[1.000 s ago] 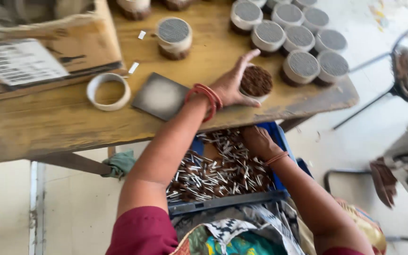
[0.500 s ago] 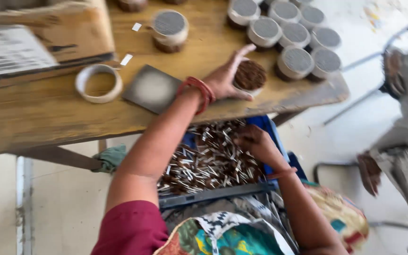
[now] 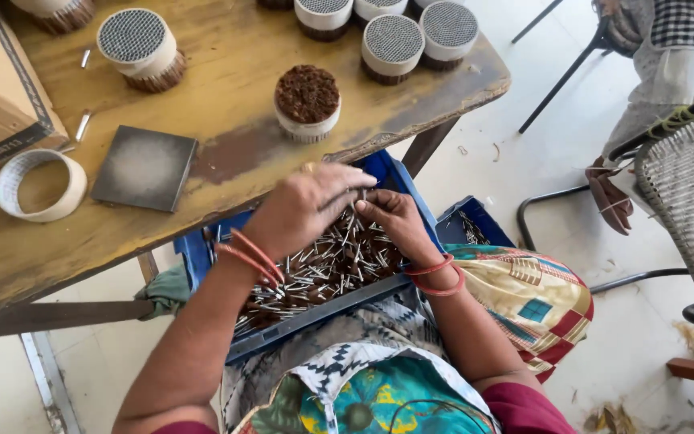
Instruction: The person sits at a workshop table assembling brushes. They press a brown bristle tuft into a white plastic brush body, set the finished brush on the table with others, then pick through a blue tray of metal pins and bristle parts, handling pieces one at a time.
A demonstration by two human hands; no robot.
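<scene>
Risk of spills: left hand and right hand pinching thin sticks over blue tray; could scatter if tray tips off lap.

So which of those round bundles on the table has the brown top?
The round bundle standing alone near the table's front edge, nearest the hands. Its top is reddish-brown; the others show grey tops.

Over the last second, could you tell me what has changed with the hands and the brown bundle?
The left hand let go of the brown-topped bundle, which now stands alone on the wooden table, and dropped to the blue tray on the lap. There it meets the right hand over the thin sticks. The tape roll, the grey square pad and the white-capped bundles kept their places.
</scene>
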